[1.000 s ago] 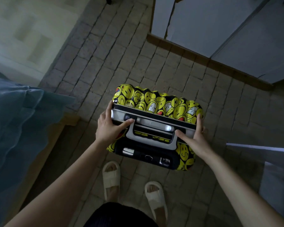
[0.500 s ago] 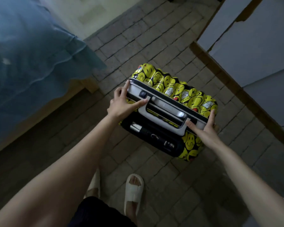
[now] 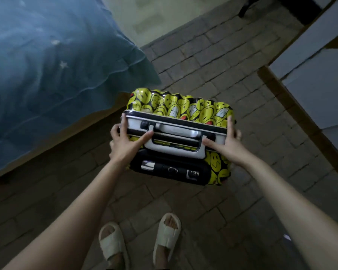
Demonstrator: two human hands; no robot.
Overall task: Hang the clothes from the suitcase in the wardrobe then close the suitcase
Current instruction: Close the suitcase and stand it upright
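Brick floor (image 3: 213, 61), suitcase (image 3: 180, 114) between hands (image 3: 125, 141)

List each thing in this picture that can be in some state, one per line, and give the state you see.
suitcase: closed, standing upright on the floor
carry handle: lying flat against the case
left hand: grips the suitcase's left end
right hand: grips its right end
wardrobe doors: appear shut
bed cover: draped over the bed's edge
slippers: worn on both feet
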